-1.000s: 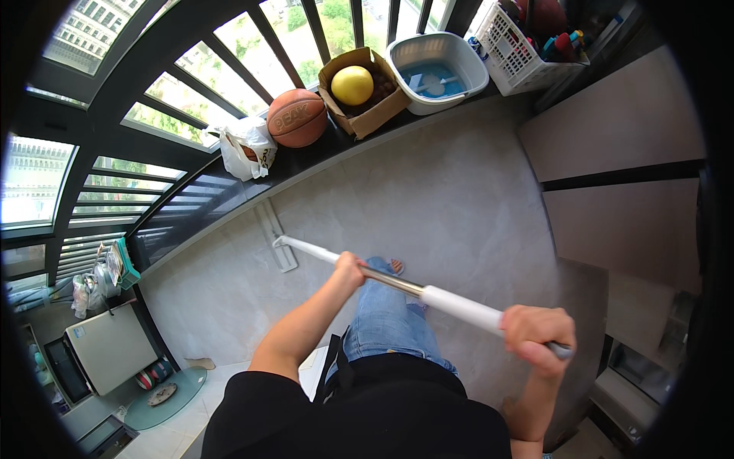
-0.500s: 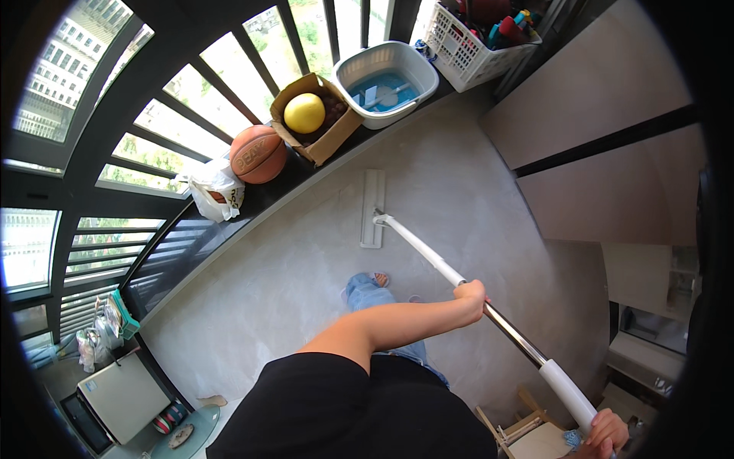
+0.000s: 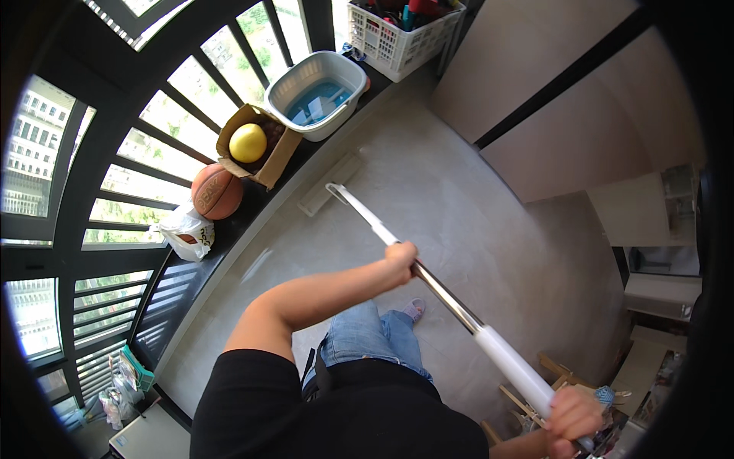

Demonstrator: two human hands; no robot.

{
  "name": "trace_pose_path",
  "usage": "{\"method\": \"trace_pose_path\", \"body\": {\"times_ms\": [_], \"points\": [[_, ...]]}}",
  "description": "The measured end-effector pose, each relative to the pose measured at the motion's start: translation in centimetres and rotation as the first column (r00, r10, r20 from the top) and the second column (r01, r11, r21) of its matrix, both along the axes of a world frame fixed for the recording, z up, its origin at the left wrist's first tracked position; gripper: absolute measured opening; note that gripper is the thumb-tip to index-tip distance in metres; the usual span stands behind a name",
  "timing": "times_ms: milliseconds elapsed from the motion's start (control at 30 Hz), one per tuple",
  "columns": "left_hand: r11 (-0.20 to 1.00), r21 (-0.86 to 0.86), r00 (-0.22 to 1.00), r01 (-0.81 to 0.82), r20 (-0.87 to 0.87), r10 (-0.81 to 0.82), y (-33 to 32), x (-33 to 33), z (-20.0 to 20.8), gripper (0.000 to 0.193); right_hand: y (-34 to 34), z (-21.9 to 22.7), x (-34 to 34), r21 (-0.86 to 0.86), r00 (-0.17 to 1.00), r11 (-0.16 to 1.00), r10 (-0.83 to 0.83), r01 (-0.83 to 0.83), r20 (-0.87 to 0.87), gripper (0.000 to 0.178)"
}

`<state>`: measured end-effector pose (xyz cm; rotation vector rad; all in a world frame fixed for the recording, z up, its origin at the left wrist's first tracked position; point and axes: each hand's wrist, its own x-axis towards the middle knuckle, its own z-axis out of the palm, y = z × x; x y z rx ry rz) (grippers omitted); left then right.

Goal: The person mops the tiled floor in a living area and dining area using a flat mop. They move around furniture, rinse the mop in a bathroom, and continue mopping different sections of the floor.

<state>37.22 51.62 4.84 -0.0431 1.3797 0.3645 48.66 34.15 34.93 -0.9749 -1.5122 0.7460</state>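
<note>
A flat mop with a white and steel pole [image 3: 446, 294] runs slantwise across the floor in front of me. My left hand [image 3: 401, 262] is wrapped round the pole partway down, with my arm reaching across from the left. Higher up, my right hand [image 3: 575, 417] is closed on the white grip [image 3: 516, 371] near its end, slightly blurred. The pale rectangular mop head [image 3: 315, 202] lies flat on the grey floor [image 3: 275, 306], angled roughly along the dark ledge and close to it.
Along the dark window ledge [image 3: 264, 200] stand a white bag [image 3: 187, 229], a basketball [image 3: 217, 191], a cardboard box [image 3: 277, 162] holding a yellow ball [image 3: 248, 143], a grey basin [image 3: 345, 63] and a white crate [image 3: 397, 50]. Wooden furniture [image 3: 562, 371] is near my right hand.
The mop head has shifted left toward the ledge and turned to lie more along it. Both hands keep their hold. The view has swung to the right, and my feet have moved.
</note>
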Motion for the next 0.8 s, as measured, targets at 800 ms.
{"method": "trace_pose_path", "body": {"times_ms": [800], "points": [[0.877, -0.044, 0.819, 0.478, 0.383, -0.427, -26.6, 38.6, -1.8, 0.018, -17.2, 4.0, 18.2, -0.170, 0.876, 0.915, -0.277, 0.366, 0.396, 0.012]]}}
